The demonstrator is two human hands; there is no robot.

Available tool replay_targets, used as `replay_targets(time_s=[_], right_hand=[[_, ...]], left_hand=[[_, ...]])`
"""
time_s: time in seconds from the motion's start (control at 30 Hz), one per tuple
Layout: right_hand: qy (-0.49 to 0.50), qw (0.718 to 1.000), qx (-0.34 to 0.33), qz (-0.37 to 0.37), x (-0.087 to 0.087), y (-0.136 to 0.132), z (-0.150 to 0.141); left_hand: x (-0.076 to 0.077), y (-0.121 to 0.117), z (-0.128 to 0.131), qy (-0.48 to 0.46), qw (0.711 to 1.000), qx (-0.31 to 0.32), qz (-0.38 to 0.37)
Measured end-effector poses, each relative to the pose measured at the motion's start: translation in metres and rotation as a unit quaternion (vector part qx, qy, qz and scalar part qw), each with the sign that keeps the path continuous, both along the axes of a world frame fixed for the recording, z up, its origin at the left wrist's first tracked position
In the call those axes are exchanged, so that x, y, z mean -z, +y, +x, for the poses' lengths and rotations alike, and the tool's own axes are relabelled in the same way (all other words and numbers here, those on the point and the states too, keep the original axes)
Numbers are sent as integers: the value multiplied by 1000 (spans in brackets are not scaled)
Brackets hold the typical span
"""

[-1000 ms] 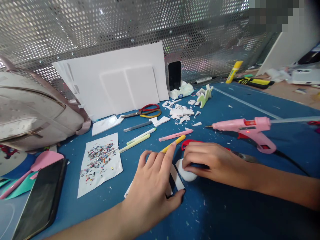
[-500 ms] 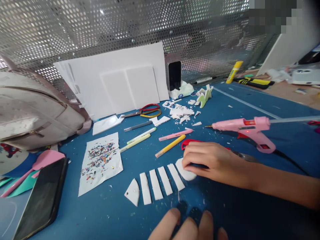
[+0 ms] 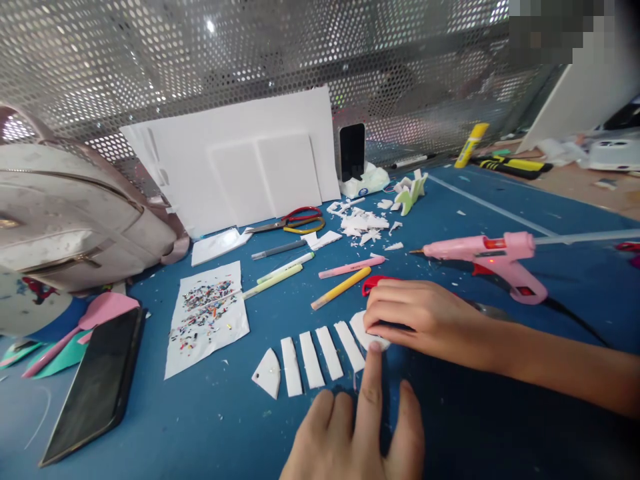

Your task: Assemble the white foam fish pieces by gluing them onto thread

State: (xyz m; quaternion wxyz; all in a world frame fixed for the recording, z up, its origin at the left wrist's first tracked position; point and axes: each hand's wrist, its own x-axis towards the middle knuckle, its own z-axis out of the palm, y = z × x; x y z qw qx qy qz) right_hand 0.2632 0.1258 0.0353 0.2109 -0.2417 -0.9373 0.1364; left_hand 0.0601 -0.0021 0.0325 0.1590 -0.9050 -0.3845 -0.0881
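A rounded white foam piece (image 3: 361,327) lies at the right end of a row on the blue table. My right hand (image 3: 420,317) holds its right side with curled fingers, which hide part of it. From below, my left hand (image 3: 355,427) reaches up, index finger stretched to the foam piece's lower edge, thumb apart and other fingers bent. Several white foam strips (image 3: 312,360) stand side by side left of it. The row ends at a fan-shaped foam piece (image 3: 268,375) with a dark dot. Behind my right hand a red object (image 3: 375,283) shows in part.
A pink hot glue gun (image 3: 483,257) lies right, its cord trailing behind my forearm. Markers (image 3: 341,288), scissors (image 3: 295,221) and foam scraps (image 3: 363,223) lie beyond the row. Left are a paper with colourful bits (image 3: 215,353), a phone (image 3: 93,393) and a bag (image 3: 75,220).
My left hand has moved up from the bottom edge, its index finger now stretched out to the rounded foam piece. My right hand stays at the piece. The view has shifted slightly.
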Motion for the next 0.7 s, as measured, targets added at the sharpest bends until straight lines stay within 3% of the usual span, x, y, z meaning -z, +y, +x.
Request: replay_targets(time_s=[0.13, 0.3, 0.7], right_hand=[[-11, 1000, 7, -11, -1, -1, 0], [-8, 1000, 11, -12, -3, -4, 0], [-13, 1000, 5, -5, 0, -4, 0]], left_hand=[[1, 10, -4, 62, 998, 4, -32], [11, 14, -4, 55, 997, -12, -55], [12, 12, -4, 67, 997, -8, -27]])
